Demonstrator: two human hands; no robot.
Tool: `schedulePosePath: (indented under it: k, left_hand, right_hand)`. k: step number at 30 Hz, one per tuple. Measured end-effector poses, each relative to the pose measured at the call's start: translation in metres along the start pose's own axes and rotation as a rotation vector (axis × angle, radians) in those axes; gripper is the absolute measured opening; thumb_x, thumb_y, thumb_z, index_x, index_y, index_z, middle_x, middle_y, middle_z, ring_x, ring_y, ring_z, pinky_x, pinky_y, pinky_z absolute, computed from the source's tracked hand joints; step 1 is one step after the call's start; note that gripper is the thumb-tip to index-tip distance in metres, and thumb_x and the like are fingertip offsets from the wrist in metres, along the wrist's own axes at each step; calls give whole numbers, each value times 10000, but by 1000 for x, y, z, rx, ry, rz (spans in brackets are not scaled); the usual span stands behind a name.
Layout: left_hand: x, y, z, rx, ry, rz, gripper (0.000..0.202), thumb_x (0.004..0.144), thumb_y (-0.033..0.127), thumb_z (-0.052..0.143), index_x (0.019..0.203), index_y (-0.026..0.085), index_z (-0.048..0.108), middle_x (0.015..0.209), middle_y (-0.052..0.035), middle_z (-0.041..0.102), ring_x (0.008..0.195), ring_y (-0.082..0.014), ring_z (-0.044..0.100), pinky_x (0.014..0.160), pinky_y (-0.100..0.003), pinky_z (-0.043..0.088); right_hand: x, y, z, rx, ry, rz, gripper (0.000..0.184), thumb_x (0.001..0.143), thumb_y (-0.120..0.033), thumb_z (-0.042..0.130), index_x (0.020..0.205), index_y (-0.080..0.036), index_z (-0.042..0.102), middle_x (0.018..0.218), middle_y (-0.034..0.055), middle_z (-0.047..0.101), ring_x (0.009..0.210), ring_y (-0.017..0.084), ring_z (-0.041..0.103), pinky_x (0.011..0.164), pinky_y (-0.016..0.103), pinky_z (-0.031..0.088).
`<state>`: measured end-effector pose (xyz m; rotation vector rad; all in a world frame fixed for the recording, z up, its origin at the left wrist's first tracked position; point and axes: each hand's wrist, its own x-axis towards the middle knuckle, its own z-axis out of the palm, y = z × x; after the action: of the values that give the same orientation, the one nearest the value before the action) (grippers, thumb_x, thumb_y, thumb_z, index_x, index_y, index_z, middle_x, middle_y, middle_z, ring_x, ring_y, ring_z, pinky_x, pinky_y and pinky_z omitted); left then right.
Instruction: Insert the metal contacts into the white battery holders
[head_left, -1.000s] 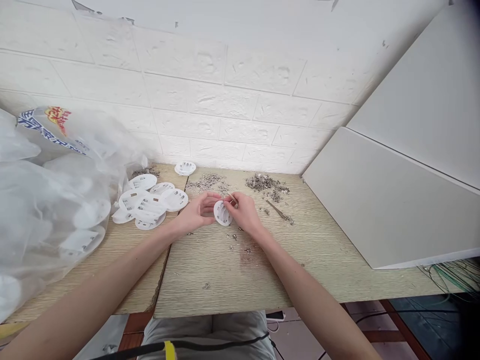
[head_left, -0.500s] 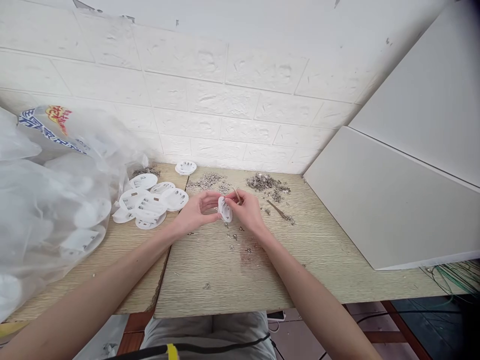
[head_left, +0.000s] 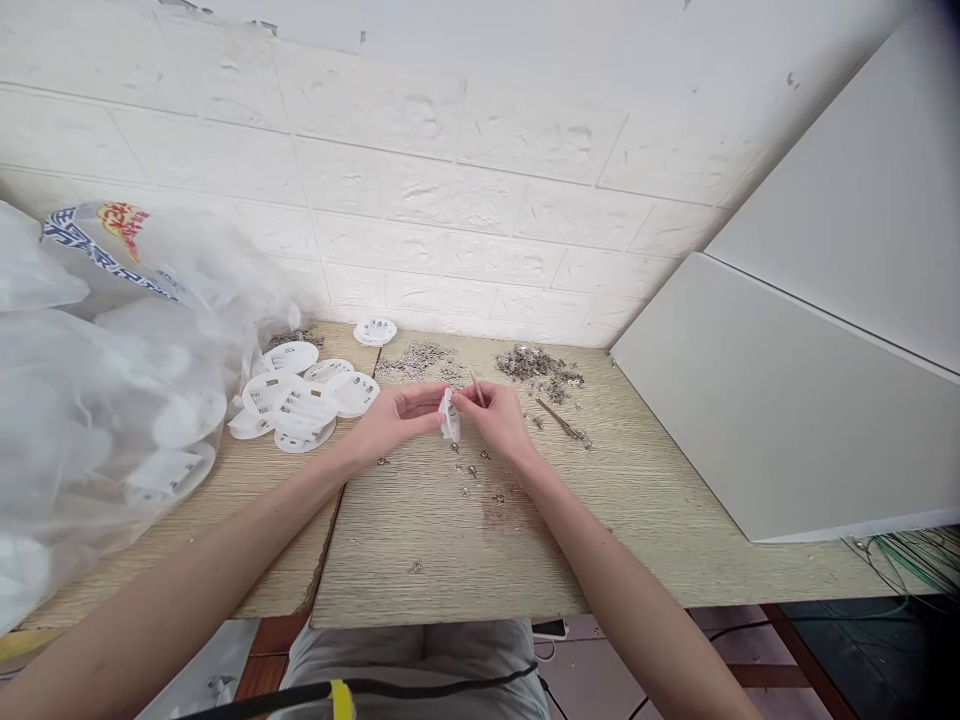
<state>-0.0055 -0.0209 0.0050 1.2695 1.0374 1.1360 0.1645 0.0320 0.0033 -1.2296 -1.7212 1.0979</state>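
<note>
My left hand (head_left: 390, 425) pinches a small round white plastic disc (head_left: 449, 418) between thumb and fingers. The disc stands nearly edge-on above the table. My right hand (head_left: 496, 415) is closed at the disc's right side, its thumb and fingertips against the upper part. From that hand juts the end of a thin brass-coloured tool, which looks like tweezers (head_left: 478, 388); its other end is hidden in the fingers. Below the hands lie several small metal clips (head_left: 472, 471). A second pair of brass-coloured tweezers (head_left: 558, 418) lies to the right of the right hand.
Left of the hands is a pile of white discs (head_left: 300, 405), beside a large clear plastic bag (head_left: 112, 400) of white parts. Heaps of small metal pieces (head_left: 529, 365) lie toward the wall, where one disc stack (head_left: 374, 331) stands. A white panel (head_left: 810, 400) leans at right.
The white disc has turned from partly facing me to nearly edge-on between my hands. Both hands stay close together; the view has shifted slightly.
</note>
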Motion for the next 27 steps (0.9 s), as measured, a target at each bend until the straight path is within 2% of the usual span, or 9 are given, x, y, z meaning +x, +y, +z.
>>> schedulePosePath:
  k: [5, 12, 18, 20, 23, 27]
  left_hand:
    - [2, -3, -1, -24, 43, -2, 548, 691, 362, 805, 1202, 210, 679, 1293, -90, 647, 1240, -283, 575, 1118, -455, 400]
    - [3, -4, -3, -24, 64, -12, 516, 675, 365, 810, 1152, 199, 708, 1247, -97, 675, 1192, -289, 607, 1093, -459, 411]
    - [5, -5, -3, -65, 76, -7, 383, 729, 377, 749, 1062, 187, 752, 1115, -92, 734, 1098, -276, 637, 1021, -425, 443]
    - [7, -6, -4, -134, 57, -4, 327, 763, 389, 705, 1010, 184, 766, 1086, -91, 737, 1058, -268, 640, 949, -398, 478]
    - [9, -6, -5, -223, 62, -27, 285, 787, 387, 662, 943, 175, 771, 1073, -93, 729, 1049, -256, 624, 871, -350, 498]
    - [10, -4, -6, -272, 113, -76, 264, 793, 377, 647, 891, 158, 756, 1055, -102, 722, 1064, -248, 607, 899, -342, 490]
  right_hand:
    - [0, 1, -2, -75, -18, -58, 342, 802, -433, 552, 637, -145, 635, 541, -34, 423, 549, 100, 348, 551, 258, 264]
    - [1, 3, -5, -97, -97, -140, 344, 807, -419, 548, 582, -159, 548, 578, -19, 479, 586, 105, 389, 576, 256, 287]
    - [0, 4, -5, -115, -166, -162, 360, 821, -436, 570, 583, -172, 509, 558, -34, 416, 558, 98, 345, 550, 250, 274]
    - [0, 2, -4, -134, -171, -184, 314, 833, -393, 569, 614, -169, 555, 585, -25, 467, 577, 107, 387, 563, 248, 305]
    - [3, -1, -10, -245, -164, -243, 205, 849, -313, 566, 741, -171, 667, 725, 12, 617, 663, 133, 499, 620, 257, 370]
    - [11, -1, -40, -473, -1, -202, 169, 858, -251, 566, 803, -162, 699, 885, 66, 703, 743, 159, 591, 668, 273, 425]
